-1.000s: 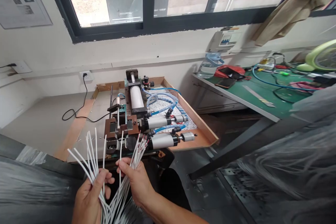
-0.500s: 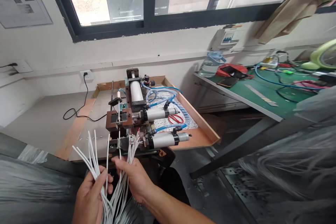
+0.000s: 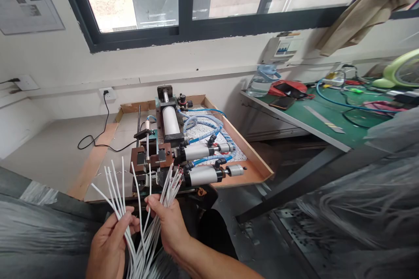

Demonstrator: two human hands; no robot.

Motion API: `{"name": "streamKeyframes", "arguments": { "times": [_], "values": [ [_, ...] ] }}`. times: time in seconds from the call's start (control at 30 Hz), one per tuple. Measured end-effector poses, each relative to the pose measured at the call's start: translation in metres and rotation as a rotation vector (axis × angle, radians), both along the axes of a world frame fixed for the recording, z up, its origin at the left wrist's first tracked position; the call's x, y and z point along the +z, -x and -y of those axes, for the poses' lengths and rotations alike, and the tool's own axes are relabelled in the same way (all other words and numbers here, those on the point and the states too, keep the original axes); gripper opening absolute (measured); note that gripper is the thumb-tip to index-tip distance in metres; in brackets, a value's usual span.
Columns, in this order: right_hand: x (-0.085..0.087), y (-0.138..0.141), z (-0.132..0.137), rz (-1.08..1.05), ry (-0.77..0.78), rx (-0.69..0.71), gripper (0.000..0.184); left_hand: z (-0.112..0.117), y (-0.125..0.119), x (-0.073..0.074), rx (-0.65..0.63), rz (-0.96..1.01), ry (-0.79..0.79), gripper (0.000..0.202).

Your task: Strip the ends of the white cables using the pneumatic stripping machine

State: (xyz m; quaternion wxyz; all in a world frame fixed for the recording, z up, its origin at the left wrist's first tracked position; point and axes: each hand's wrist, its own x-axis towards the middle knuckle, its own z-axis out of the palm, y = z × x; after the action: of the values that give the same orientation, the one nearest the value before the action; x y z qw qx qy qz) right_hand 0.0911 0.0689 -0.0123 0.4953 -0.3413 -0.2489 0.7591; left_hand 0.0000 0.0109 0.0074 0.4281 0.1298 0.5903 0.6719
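My left hand is closed round a fanned bunch of white wires at the bottom left. My right hand pinches another group of the white wires, whose stripped ends point up at the front of a small pneumatic machine. The machine has a white cylinder, silver air cylinders and blue hoses, and stands in a shallow wooden tray. The wire ends sit just in front of its jaws, apart from them.
A black power cord runs from a wall socket across the grey bench. To the right stands a green-topped table with a water bottle, red case, cables and a green fan. Plastic-wrapped wire bundles lie at both lower sides.
My right hand drew its wires back from the machine's front and lifted them slightly. The machine's cylinders shifted back to their earlier position. The left hand's fan of wires spread a little.
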Motion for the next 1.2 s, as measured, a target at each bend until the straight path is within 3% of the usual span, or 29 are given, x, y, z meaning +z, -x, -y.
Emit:
{"name": "streamKeyframes", "arguments": {
  "times": [0.33,0.6,0.83,0.97,1.2],
  "values": [
    [0.007,0.007,-0.01,-0.185,0.189,0.059,0.013,-0.003,-0.001,0.0,-0.026,-0.024,-0.01,0.018],
    [0.011,-0.001,-0.008,-0.141,0.049,0.281,0.02,-0.002,0.001,-0.004,-0.034,-0.081,0.055,0.023],
    [0.004,-0.003,-0.001,0.03,-0.035,0.041,0.02,0.0,0.006,-0.01,-0.011,-0.181,0.045,0.024],
    [0.001,0.002,-0.004,-0.037,0.054,0.035,0.02,0.0,0.005,-0.007,-0.021,-0.184,0.036,0.023],
    [0.011,0.003,-0.009,-0.15,0.201,0.071,0.018,-0.001,0.001,-0.002,0.017,-0.101,0.045,0.024]
  ]
}}
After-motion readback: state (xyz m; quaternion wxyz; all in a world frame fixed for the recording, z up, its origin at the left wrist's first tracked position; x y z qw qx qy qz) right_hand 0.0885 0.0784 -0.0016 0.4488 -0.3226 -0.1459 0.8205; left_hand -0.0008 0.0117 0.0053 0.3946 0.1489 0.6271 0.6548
